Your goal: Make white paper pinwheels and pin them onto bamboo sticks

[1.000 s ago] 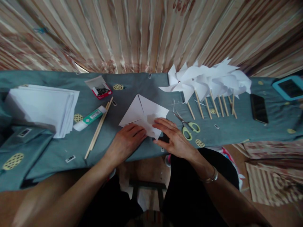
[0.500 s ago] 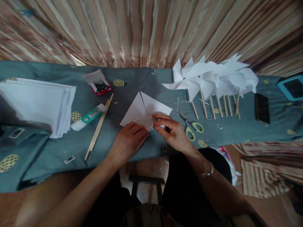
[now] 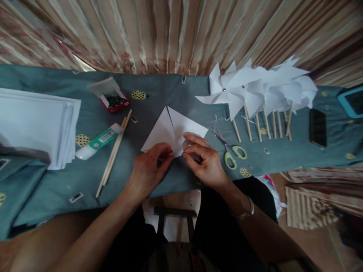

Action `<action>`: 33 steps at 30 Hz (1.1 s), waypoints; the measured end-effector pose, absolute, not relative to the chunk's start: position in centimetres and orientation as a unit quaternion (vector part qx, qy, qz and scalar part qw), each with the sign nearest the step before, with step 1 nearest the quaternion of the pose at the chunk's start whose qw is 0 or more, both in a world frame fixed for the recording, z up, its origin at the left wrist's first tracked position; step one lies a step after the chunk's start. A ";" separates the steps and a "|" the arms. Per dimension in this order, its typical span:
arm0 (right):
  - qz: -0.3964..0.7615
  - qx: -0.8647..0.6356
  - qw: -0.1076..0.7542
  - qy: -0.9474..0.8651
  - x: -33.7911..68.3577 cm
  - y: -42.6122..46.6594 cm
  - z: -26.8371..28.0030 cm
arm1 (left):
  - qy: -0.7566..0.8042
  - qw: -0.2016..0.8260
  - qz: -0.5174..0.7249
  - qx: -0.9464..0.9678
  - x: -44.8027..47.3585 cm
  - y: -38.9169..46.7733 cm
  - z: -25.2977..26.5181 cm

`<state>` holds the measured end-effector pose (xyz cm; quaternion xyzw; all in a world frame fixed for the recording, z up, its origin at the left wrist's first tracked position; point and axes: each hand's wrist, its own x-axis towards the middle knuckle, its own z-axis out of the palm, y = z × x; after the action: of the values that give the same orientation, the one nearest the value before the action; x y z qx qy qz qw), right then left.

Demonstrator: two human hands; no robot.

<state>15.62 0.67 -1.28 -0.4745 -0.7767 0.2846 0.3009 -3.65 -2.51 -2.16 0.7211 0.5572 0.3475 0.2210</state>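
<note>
A white sheet of paper [image 3: 160,130], slit inward from its corners, lies on the cloth in front of me. My left hand [image 3: 148,166] is at its near left edge, thumb and forefinger pinched on the paper. At the near right edge, my right hand [image 3: 209,163] has its fingers curled and its thumb and fingertips closed on a flap. The fingers partly hide the near corner. Just right of that hand lie scissors [image 3: 230,151] with green handles, blades pointing away.
White paper pinwheels [image 3: 236,88] on wooden sticks lie at the back right, near a phone [image 3: 318,127]. To the left are loose sticks [image 3: 113,156], a glue stick [image 3: 100,141], an open red box [image 3: 115,104] of small metal pieces and stacked paper [image 3: 31,124].
My left hand has risen from lying flat on the paper to a thumb-and-finger pinch at its edge. My right fingers have curled closer together. The view has shifted slightly.
</note>
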 end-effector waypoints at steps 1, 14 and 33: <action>0.277 -0.478 0.298 -0.778 15.6 0.6 -1.3 | 0.559 0.223 0.345 0.720 -3.6 -2.4 -2.1; 0.196 -0.457 0.304 -0.813 15.8 -0.3 -1.3 | 0.506 0.200 0.333 0.770 -3.6 -2.3 -2.8; 0.207 -0.446 0.283 -0.824 15.4 -0.6 -2.0 | 0.504 0.162 0.319 0.786 -3.6 -2.0 -2.4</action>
<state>15.36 -0.62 -1.98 -0.4459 -0.8236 0.2072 0.2827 -3.60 -1.99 -2.38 0.7858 0.5043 0.3192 0.1625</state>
